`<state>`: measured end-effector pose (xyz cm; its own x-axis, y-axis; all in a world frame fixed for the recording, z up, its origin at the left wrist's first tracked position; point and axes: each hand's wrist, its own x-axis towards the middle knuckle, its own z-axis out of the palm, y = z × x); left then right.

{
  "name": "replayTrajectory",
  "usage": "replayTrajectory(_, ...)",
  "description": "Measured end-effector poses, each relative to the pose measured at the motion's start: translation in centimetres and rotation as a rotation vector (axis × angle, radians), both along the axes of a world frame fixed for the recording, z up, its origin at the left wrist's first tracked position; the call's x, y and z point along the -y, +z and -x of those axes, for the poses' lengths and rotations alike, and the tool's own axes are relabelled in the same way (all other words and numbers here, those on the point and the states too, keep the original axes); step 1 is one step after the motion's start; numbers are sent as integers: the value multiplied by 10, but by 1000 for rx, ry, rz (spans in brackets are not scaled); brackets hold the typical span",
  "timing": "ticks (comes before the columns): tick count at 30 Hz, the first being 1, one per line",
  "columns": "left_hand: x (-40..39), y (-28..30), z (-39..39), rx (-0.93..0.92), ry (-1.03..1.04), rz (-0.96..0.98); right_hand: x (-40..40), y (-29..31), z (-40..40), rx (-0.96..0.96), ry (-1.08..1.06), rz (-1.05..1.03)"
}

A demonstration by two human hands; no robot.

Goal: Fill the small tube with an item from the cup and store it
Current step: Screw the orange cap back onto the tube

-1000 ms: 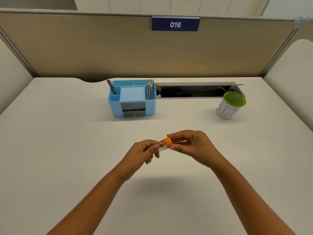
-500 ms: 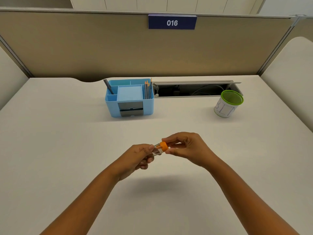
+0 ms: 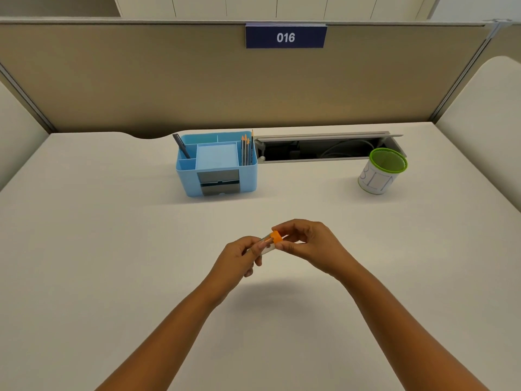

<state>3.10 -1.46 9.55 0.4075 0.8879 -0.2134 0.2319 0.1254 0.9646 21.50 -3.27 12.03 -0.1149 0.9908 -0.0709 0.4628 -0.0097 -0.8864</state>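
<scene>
Hands: two; left hand [image 3: 239, 256] is gripping the small tube [image 3: 266, 245], right hand [image 3: 308, 244] is pinching its orange cap [image 3: 276, 237].
Tube: one, being held above the desk [image 3: 112, 249] between both hands, tilted.
Cup: one green-rimmed cup [image 3: 382, 170] is standing far right; contents hard to make out.
Organizer: one blue organizer [image 3: 217, 163] is holding four pencils [image 3: 246, 149] and one pen [image 3: 181, 145].
Hidden: the fingers are covering most of the tube; its contents cannot be made out.
</scene>
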Motion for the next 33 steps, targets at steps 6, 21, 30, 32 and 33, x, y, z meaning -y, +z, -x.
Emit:
replayTrajectory(6, -6, -3, -4, -255, -5, -187, 0, -6, 0, 136, 50, -27)
replayTrajectory(21, -33, -91, 23, -1004, -216, -403, -118, 3, 49, 254, -153, -164)
replayTrajectory(30, -27, -109, 21, -1095, -229, -488, -201, 18, 82, 519, -106, -307)
replayTrajectory(32, -29, -110, 20, -1084, -227, -496, -210, 17, 82, 551, -85, -288)
replayTrajectory(33, -30, -110, 20, -1088, -229, -493, -214, 16, 83, 568, -71, -268)
